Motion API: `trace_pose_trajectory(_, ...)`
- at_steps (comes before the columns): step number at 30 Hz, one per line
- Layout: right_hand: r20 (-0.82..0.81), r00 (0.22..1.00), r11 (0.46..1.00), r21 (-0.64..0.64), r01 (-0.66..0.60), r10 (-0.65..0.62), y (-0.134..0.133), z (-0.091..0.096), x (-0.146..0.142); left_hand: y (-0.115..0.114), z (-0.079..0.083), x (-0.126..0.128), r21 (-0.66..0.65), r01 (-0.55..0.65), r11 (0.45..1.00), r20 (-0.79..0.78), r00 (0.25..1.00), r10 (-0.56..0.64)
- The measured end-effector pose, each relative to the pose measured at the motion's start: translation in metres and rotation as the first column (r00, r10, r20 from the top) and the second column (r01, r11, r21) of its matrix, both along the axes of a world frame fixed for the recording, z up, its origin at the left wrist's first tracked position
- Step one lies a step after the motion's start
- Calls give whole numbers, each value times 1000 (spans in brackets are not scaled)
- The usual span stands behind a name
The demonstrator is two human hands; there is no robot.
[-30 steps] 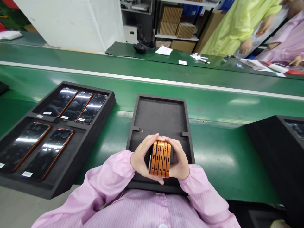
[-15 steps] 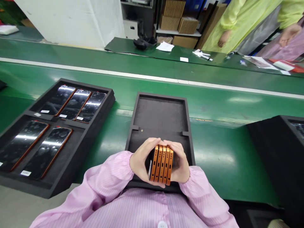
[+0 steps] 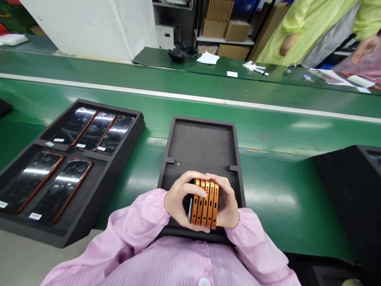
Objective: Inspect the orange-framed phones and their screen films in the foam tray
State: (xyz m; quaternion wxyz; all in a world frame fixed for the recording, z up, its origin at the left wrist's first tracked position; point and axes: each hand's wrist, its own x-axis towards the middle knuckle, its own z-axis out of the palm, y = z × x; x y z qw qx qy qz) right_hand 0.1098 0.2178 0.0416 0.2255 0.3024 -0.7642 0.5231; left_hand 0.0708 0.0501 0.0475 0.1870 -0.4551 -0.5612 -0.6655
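A stack (image 3: 204,206) of 5 phones, pressed face to back, sits above the near half of the tray (image 3: 205,139), ported ends turned up toward the wearer. Whether its lower ends rest on the tray cannot be told, since the hands hide them.

The left hand (image 3: 177,200) grasps the stack from the side toward the tray's left wall, with 1 finger laid across the ported ends of the leftmost phones. The right hand (image 3: 228,204) grasps it from the side toward the tray's right wall; most of its fingers are hidden behind the stack. The fingertips of the 2 hands nearly meet on the stack's far side.

I judge each phone stiff and light, but 5 together fairly heavy for fingertips alone. The glossy orange edges and glass look slippery, so an inner phone could slide out if side pressure slackens. The screens seem the fragile part: knocks and scrapes are the risk. Best hold is palms flat on the 2 outer faces, squeezing inward, with fingers hooked round the long edges to keep them level.

Left of the tray, a case (image 3: 114,171) holds 5 loose phones (image 3: 62,190), screens up.
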Motion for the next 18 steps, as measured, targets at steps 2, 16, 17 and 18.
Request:
trace_pose_trajectory(2, -28, 1000, 1000, 12, -1, 2, -1, 0, 1, 3, -1, 3, 59, -27, 998, -3, 1000, 27)
trace_pose_trajectory(16, 81, 996, 999, -30, 32, -30, 0, -2, -1, -1, 4, -4, -63, 3, 998, 93, 996, 3)
trace_pose_trajectory(17, 79, 997, 999, -32, 27, -25, 0, -2, -1, -1, 3, -3, -62, -3, 998, 93, 996, 8)
trace_pose_trajectory(18, 74, 997, 999, -34, 23, -20, 0, -2, 0, -1, 3, -2, -66, -8, 998, 90, 996, 14)
